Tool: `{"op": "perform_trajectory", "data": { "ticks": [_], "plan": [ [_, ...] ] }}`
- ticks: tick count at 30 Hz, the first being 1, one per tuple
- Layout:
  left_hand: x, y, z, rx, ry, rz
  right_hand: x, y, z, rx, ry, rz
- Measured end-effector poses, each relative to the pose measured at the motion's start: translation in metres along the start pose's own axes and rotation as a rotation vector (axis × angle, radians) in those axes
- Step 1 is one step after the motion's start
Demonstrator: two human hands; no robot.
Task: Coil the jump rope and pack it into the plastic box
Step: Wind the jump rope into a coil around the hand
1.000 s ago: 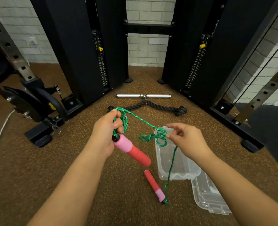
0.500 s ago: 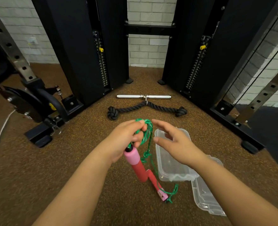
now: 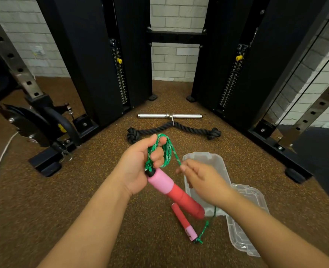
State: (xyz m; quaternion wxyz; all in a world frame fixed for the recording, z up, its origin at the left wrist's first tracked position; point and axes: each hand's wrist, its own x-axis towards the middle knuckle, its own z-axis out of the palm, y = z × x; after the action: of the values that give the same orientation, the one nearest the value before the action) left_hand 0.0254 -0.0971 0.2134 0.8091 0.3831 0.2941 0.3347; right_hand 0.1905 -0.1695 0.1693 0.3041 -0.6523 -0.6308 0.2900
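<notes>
Our left hand (image 3: 138, 167) grips the green braided jump rope (image 3: 160, 151) coils and one pink-and-red foam handle (image 3: 176, 194). Our right hand (image 3: 202, 180) apparently pinches the trailing strand. The loose second handle (image 3: 183, 222) on the floor may snag the clear plastic box (image 3: 204, 158), and slack may spill the coils.

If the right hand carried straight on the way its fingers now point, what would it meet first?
Probably the left hand, with its green rope coils; the right hand points up-left at them, though depth is unclear.

floor (image 3: 44, 209): brown speckled | wall (image 3: 177, 60): white brick | black cable machine (image 3: 94, 64)
</notes>
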Motion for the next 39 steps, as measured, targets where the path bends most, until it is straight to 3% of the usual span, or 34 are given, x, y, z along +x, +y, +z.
{"op": "perform_trajectory", "data": {
  "ticks": [5, 10, 14, 17, 20, 23, 28, 31, 36, 39],
  "plan": [
    [0.0, 0.0, -0.001, 0.026, 0.019, 0.047, -0.004, -0.002, 0.01, -0.314, -0.129, -0.226],
    [-0.001, -0.007, 0.0, 0.476, 0.075, 0.07, -0.008, -0.022, 0.005, -0.339, -0.102, -0.327],
    [0.001, -0.015, -0.009, 0.882, 0.134, 0.029, -0.007, -0.033, -0.009, 0.027, -0.063, -0.205],
    [0.0, -0.014, -0.01, 0.943, 0.014, 0.0, -0.004, -0.034, -0.019, 0.375, -0.063, -0.02],
    [-0.002, -0.011, -0.006, 1.042, -0.109, -0.041, 0.001, -0.028, -0.029, 0.475, 0.002, 0.127],
    [0.001, -0.013, -0.008, 0.948, -0.142, -0.062, 0.004, -0.023, -0.033, 0.541, 0.016, 0.252],
    [0.002, -0.007, -0.005, 0.784, -0.062, 0.0, 0.005, -0.02, -0.038, 0.839, -0.111, 0.338],
    [0.002, -0.003, -0.009, 0.766, -0.014, 0.016, 0.003, -0.017, -0.042, 0.681, -0.131, 0.283],
    [0.004, -0.007, -0.006, 0.822, 0.03, 0.015, 0.004, -0.012, -0.038, 0.309, -0.023, 0.208],
    [0.005, -0.006, -0.009, 0.809, 0.073, 0.013, 0.005, -0.005, -0.036, 0.227, 0.051, 0.201]
  ]
}}
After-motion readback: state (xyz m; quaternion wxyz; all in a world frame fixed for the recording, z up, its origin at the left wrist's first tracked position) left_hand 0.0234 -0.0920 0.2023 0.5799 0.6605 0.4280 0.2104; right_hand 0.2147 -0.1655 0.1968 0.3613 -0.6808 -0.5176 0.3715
